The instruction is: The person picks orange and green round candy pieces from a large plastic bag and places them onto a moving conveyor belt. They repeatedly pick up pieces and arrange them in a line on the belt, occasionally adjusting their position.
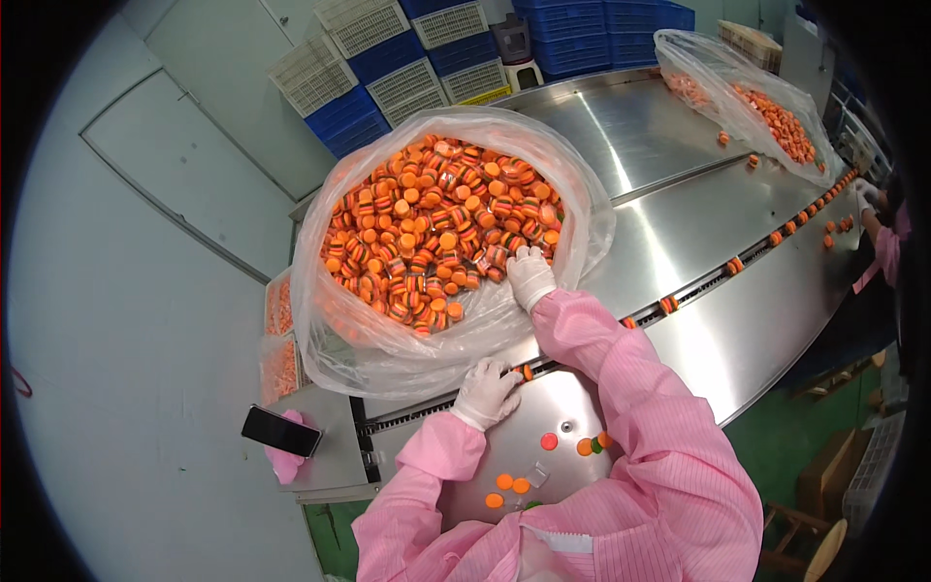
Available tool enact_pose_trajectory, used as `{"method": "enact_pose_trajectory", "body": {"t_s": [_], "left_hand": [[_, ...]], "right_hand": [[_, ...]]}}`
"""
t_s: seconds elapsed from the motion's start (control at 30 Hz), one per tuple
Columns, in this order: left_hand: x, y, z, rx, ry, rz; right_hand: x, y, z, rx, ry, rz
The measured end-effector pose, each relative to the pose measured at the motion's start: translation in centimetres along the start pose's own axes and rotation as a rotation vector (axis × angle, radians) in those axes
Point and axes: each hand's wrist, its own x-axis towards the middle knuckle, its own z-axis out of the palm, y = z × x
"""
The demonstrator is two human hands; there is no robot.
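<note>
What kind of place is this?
Looks like a factory packing room: a narrow conveyor carries small striped pieces, a big plastic bag holds many more, and blue and white crates are stacked behind.

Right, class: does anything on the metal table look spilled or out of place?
Yes: loose orange discs and a red disc lie scattered on the near part of the metal table, seemingly unstacked, unlike the striped stacks heaped in the clear plastic bag.
</note>
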Motion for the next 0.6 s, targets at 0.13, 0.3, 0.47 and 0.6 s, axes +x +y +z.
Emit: {"method": "enact_pose_trajectory", "body": {"t_s": [0.13, 0.3, 0.47, 0.6], "left_hand": [[1.5, -5.6, 0.4, 0.024, -0.004, -0.134], [2.5, -11.9, -1.7, 0.322, -0.062, -0.541], [1.9, -13.9, 0.7, 0.3, -0.285, -0.575], [1.7, -14.2, 1.0, 0.141, -0.145, -0.569]], "right_hand": [[-0.1, 0.4, -1.3, -0.032, -0.063, -0.002], [-1.6, 0.5, -3.4, 0.118, 0.055, -0.164], [-5.4, 1.1, -2.8, 0.33, -0.097, -0.427], [-5.3, 0.9, -2.8, 0.409, -0.088, -0.225]]}}
